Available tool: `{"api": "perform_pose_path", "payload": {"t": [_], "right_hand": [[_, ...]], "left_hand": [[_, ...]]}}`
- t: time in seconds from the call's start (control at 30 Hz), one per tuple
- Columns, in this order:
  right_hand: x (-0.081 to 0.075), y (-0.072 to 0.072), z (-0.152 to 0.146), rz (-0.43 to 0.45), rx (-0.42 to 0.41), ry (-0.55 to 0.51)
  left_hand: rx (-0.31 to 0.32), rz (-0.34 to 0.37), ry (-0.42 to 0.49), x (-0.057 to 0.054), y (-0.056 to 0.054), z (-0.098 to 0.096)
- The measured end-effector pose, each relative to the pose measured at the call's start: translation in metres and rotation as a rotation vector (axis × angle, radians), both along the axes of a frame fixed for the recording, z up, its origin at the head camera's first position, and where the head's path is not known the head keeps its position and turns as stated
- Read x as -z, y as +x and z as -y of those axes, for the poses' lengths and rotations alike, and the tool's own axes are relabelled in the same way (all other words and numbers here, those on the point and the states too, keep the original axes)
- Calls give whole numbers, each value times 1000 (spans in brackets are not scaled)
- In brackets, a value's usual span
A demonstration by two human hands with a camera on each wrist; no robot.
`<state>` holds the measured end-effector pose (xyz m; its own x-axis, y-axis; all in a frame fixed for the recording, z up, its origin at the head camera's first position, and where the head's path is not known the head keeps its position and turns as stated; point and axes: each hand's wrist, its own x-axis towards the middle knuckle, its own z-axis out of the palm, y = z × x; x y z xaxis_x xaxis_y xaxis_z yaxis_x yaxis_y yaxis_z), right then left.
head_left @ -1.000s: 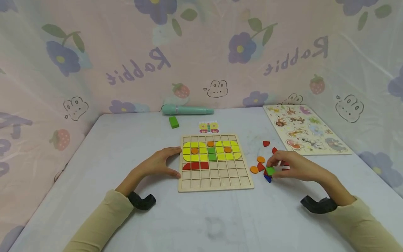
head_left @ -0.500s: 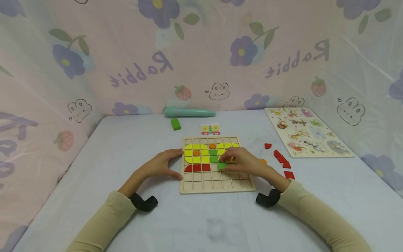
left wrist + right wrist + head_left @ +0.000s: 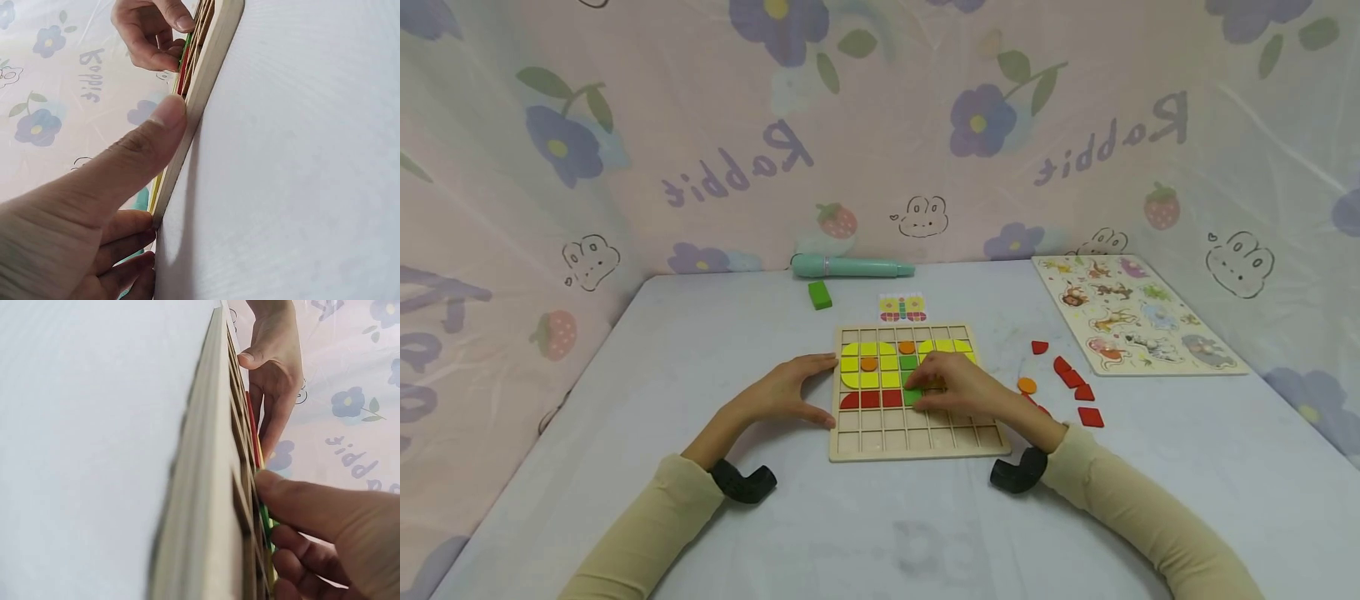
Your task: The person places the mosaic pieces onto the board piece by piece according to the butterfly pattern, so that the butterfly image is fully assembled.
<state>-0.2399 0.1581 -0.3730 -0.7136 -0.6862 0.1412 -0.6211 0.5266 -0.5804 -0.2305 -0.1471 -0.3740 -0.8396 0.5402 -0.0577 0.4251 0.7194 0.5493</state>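
A wooden grid board lies on the table, its upper cells filled with yellow pieces, orange discs and green squares. Below the left yellow group runs a short row of red tiles. Thumb and fingers of my left hand rest, spread apart, against the board's left edge. With thumb and fingertips my right hand pinches a green square tile at the cell right of the red row. That hand covers part of the right yellow group.
Loose red pieces and an orange disc lie right of the board. Behind it are a butterfly pattern card, a green block and a teal microphone-shaped object. An animal puzzle board sits at the back right.
My right hand picked up the green square from the loose pieces at the right and carried it left to the board's middle column. The left hand stays at the board's edge.
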Motion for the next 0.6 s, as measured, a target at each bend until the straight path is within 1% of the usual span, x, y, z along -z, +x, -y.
{"api": "perform_pose_path", "payload": {"t": [0.2, 0.43, 0.6], "right_hand": [[0, 1, 0, -14, -9, -2], [-1, 2, 1, -85, -28, 10], [-4, 3, -1, -75, -22, 10]], "left_hand": [[1, -1, 0, 0, 0, -1], [3, -4, 0, -1, 1, -1], [0, -4, -2, -2, 2, -1]]}}
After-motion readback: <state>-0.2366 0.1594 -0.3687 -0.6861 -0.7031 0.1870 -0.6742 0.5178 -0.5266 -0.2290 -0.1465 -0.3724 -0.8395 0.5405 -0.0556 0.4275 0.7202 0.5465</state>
